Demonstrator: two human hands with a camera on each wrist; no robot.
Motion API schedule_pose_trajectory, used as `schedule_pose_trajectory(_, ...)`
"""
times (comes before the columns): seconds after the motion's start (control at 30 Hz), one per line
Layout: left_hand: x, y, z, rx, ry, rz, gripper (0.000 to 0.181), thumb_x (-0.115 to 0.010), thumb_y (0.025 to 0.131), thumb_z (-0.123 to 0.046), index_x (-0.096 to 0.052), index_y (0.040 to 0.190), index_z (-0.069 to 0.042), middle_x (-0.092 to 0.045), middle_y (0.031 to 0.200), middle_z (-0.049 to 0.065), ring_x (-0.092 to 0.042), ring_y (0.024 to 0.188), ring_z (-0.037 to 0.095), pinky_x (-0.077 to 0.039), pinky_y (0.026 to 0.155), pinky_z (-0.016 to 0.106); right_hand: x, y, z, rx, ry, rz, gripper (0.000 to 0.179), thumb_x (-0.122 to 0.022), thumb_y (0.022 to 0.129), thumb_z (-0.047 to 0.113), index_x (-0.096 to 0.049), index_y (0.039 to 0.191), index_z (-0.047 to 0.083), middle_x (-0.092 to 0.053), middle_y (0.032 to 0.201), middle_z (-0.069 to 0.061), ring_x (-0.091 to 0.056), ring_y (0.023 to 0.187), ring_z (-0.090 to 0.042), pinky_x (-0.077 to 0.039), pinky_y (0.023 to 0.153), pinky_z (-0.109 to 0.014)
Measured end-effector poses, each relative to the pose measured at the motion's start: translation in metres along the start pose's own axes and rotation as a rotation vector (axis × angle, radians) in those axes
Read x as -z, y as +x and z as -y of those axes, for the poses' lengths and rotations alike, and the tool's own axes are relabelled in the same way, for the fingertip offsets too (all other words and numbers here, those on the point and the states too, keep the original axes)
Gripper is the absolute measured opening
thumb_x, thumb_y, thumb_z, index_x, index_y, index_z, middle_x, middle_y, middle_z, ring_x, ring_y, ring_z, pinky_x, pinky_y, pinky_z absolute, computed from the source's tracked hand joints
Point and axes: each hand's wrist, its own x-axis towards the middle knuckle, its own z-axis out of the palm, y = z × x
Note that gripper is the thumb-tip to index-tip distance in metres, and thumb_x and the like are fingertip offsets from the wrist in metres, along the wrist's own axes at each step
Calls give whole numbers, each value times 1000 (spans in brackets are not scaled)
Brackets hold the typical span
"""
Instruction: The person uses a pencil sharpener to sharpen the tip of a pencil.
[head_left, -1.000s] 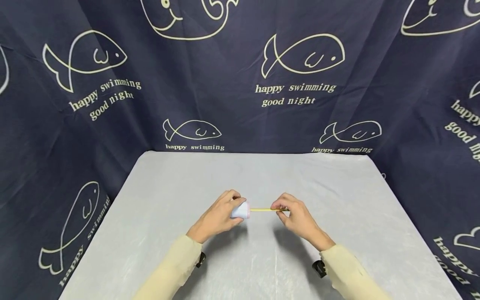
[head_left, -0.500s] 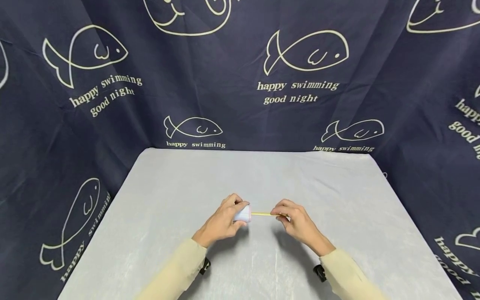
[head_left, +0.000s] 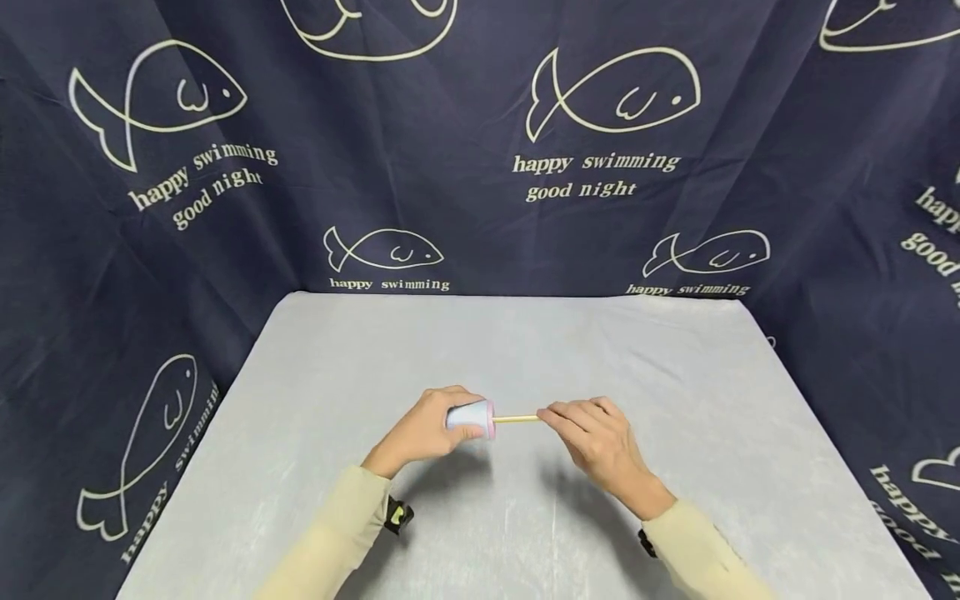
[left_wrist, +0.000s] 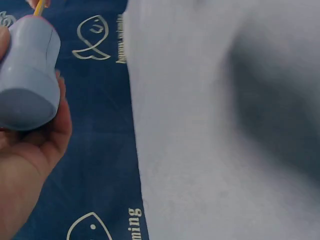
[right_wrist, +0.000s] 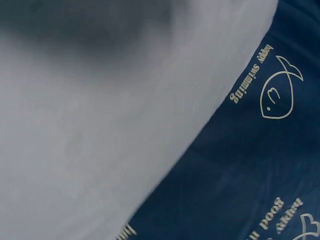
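Note:
My left hand point(head_left: 427, 427) grips a pale blue pencil sharpener point(head_left: 467, 416) with a pink rim, held on its side above the table. In the left wrist view the pencil sharpener point(left_wrist: 31, 60) shows its waisted body and flat base, with the left hand point(left_wrist: 45, 150) wrapped around it. A thin yellow pencil point(head_left: 517, 418) runs from the pink-rimmed end to my right hand point(head_left: 596, 442), whose fingers pinch it. The pencil's far end is hidden under that hand; its tip is hidden in the sharpener. Neither hand shows in the right wrist view.
A pale grey cloth covers the table point(head_left: 360, 358). Dark blue curtains point(head_left: 480, 167) printed with fish and lettering stand behind it and at both sides. Black wrist straps point(head_left: 398, 516) show at the sleeves.
My right hand has rolled over, so its back now faces up and the pencil's end is covered. My left hand has shifted slightly left with the sharpener.

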Motion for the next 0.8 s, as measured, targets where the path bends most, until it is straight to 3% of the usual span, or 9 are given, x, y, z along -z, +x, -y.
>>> schedule_pose_trajectory(0.1, 10, 2, 0, 19, -65, 66, 26, -68, 87, -15, -69, 110, -4, -70, 98, 6, -59, 82, 11, -49, 73, 25, 2, 7, -2, 104, -107, -61, 25, -50, 97, 7, -74, 102, 10, -74, 95, -1, -68, 77, -18, -48, 66, -32)
schedule_pose_trajectory(0.23, 19, 5, 1, 3, -117, 175, 22, -61, 93, -16, -70, 108, -3, -72, 97, 7, -60, 84, 9, -49, 76, 25, 7, 15, -2, 205, -161, -117, 28, -50, 96, 2, -74, 106, 12, -74, 96, 0, -70, 79, -18, -52, 65, -32)
schedule_pose_trajectory(0.37, 22, 7, 2, -30, -199, 249, 25, -55, 95, -17, -70, 105, 0, -71, 90, 9, -57, 77, 6, -47, 73, 23, 12, 24, -1, 255, -150, -168, 29, -52, 93, -2, -73, 110, 11, -75, 91, -1, -69, 74, -17, -52, 61, -28)
schedule_pose_trajectory(0.53, 16, 7, 0, -8, -328, 285, 27, -54, 94, -15, -70, 106, 3, -71, 93, 15, -57, 78, 4, -47, 74, 23, 13, 24, 1, 279, -101, -217, 23, -56, 92, 2, -75, 102, 8, -75, 85, -2, -63, 61, -11, -47, 52, -21)
schedule_pose_trajectory(0.6, 11, 6, 0, -34, -297, 247, 24, -56, 94, -13, -70, 106, 3, -70, 93, 16, -57, 78, 6, -48, 75, 23, 12, 21, 4, 248, -82, -198, 21, -55, 93, 6, -76, 96, 9, -75, 82, -1, -56, 54, -9, -42, 47, -17)
schedule_pose_trajectory(0.67, 5, 5, 0, -86, -205, 179, 21, -61, 90, -11, -69, 105, 2, -69, 93, 13, -57, 78, 7, -49, 74, 23, 12, 16, 8, 169, -47, -137, 25, -52, 96, 8, -77, 91, 9, -74, 80, 0, -48, 49, -7, -36, 43, -15)
schedule_pose_trajectory(0.73, -3, 3, 1, -169, -55, 90, 24, -67, 86, -11, -68, 107, 0, -66, 94, 8, -56, 79, 8, -49, 72, 22, 14, 11, 12, 39, 42, -44, 30, -50, 98, 11, -77, 87, 9, -74, 77, -1, -40, 45, -4, -29, 41, -12)
schedule_pose_trajectory(0.8, -11, 0, 5, -291, 149, -7, 31, -71, 82, -13, -66, 109, 0, -63, 96, 7, -56, 82, 12, -49, 73, 22, 17, 8, 16, -160, 174, 101, 22, -56, 95, 11, -78, 88, 10, -74, 75, -2, -34, 44, 2, -25, 40, -10)
